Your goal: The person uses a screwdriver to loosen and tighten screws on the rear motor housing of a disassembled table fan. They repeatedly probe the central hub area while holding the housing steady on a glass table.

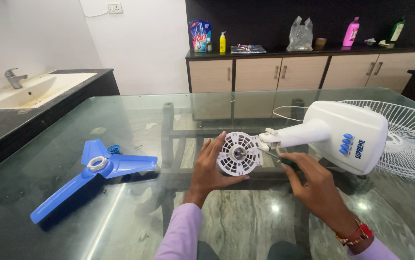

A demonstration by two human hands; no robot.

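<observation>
Head view looks down on a glass table (121,212) where a white fan body (344,139) lies on its side toward the right edge, its neck pointing left to a round, slotted white motor housing (238,153) near the middle of the surface. The left hand (207,168) cups that housing from the left side, fingers curled up around its rim and thumb under it, so it is closed on the disc. The right hand (313,185) pinches a slim green-handled screwdriver (279,158) whose tip meets the joint between neck and housing. The plastic looks stiff and light but brittle at the thin slotted ribs, so the rim is the safer place to grip, not the vents; the motor inside likely makes this end heavier than it appears, and the smooth casing could slide on the glass. Just beyond the body, at the right edge, lies a white wire grille (409,139), springy and easily bent. Well apart, toward the left edge, rests a blue three-blade propeller (94,168) with a white hub ring, and a small blue cap (114,149) just behind it. A sink (29,91) sits off the far left corner, cabinets (284,72) with bottles stand beyond the far edge.
</observation>
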